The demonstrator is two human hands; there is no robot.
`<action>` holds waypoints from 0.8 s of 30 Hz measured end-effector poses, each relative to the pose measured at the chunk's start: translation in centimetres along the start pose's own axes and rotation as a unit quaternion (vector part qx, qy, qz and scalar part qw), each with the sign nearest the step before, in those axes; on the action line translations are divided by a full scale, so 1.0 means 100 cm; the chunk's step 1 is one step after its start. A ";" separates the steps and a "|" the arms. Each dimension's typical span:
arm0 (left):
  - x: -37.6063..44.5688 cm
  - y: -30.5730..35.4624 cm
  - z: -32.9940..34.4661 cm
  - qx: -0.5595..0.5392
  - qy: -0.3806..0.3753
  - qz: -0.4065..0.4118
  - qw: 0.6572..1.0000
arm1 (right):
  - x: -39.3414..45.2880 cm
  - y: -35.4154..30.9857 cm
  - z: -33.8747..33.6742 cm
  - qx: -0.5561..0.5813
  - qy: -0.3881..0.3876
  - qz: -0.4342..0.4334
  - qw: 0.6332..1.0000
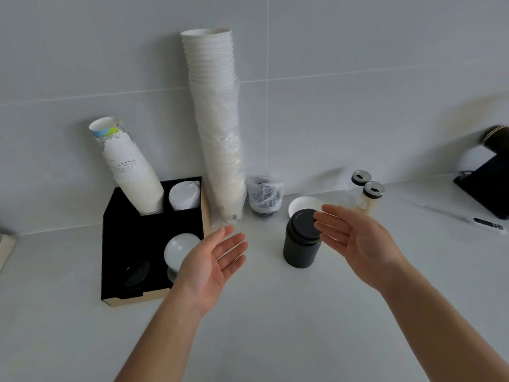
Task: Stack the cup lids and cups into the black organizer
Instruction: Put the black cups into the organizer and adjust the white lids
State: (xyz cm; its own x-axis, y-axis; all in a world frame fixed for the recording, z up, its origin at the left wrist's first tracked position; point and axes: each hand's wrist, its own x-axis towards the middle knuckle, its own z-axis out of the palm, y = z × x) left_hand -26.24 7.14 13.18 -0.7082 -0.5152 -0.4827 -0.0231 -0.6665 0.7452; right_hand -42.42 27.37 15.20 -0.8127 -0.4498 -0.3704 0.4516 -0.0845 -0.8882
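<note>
Both hands hover palm-up with fingers straight, holding nothing: the left hand (212, 260) beside the black organizer (124, 238), the right hand (355, 238) by a black stack of lids (301, 241). A tall cup stack (217, 128) stands on the table (275, 312) just beside the organizer.

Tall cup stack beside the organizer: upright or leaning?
Leaning: the tall cup stack tilts, base on the counter, top near the wall.

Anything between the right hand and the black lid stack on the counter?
Nothing visible. The open right hand is right beside the black lid stack, fingertips overlapping its top edge in this view; contact is unclear.
</note>
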 end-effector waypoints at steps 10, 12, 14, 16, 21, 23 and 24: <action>0.034 -0.032 0.048 0.080 0.023 -0.031 0.996 | 0.037 0.010 -0.055 0.010 0.033 0.026 0.999; 0.045 -0.037 0.056 0.109 0.028 -0.033 0.993 | 0.046 0.013 -0.058 -0.019 0.037 0.024 0.999; 0.056 -0.042 0.065 0.138 0.031 -0.036 0.989 | 0.057 0.020 -0.060 -0.064 0.041 0.019 0.997; 0.068 -0.047 0.074 0.171 0.034 -0.041 0.984 | 0.071 0.028 -0.061 -0.121 0.035 0.021 0.992; 0.091 -0.059 0.093 0.259 0.048 -0.029 0.964 | 0.095 0.040 -0.055 -0.219 0.003 0.033 0.975; 0.099 -0.063 0.097 0.294 0.048 -0.008 0.955 | 0.100 0.043 -0.053 -0.237 -0.005 0.029 0.971; 0.103 -0.064 0.099 0.309 0.045 -0.001 0.950 | 0.102 0.045 -0.052 -0.247 -0.007 0.027 0.969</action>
State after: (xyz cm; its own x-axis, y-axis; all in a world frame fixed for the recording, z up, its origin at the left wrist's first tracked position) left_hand -40.36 11.46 7.98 -0.6456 -0.5760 -0.5015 -0.4544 -0.2380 0.8584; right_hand -50.60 27.02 6.04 -0.7854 -0.4545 -0.4202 0.2595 0.3744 -0.8902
